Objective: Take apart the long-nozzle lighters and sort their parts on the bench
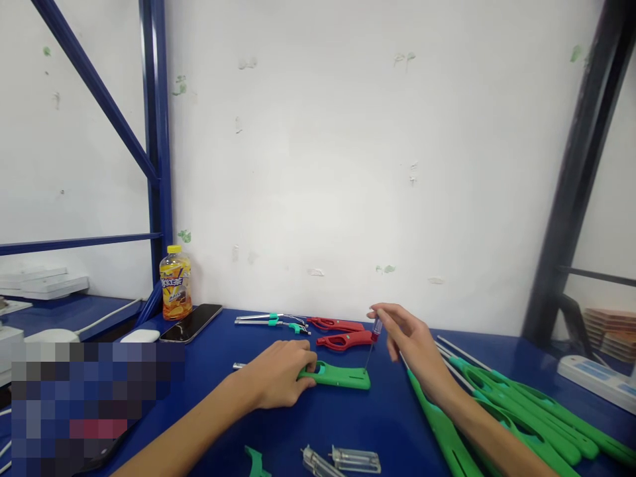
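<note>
A green lighter body (pixel 342 376) lies flat on the blue table, its metal tip poking out to the left. My left hand (pixel 284 372) is closed around its left part, near the trigger opening. My right hand (pixel 405 331) pinches the clear handle of a small screwdriver (pixel 376 331). The thin shaft slants down to the right end of the green body. Behind it lie two red casing pieces (pixel 348 339) and metal rods with teal parts and wires (pixel 272 320).
Several green lighters (pixel 531 411) lie at the right. Clear plastic pieces (pixel 356 460) and a teal part (pixel 256 462) sit at the front edge. A phone (pixel 193 323), a drink bottle (pixel 175 285) and a white object (pixel 140 336) stand or lie back left; a power strip (pixel 599 382) is far right.
</note>
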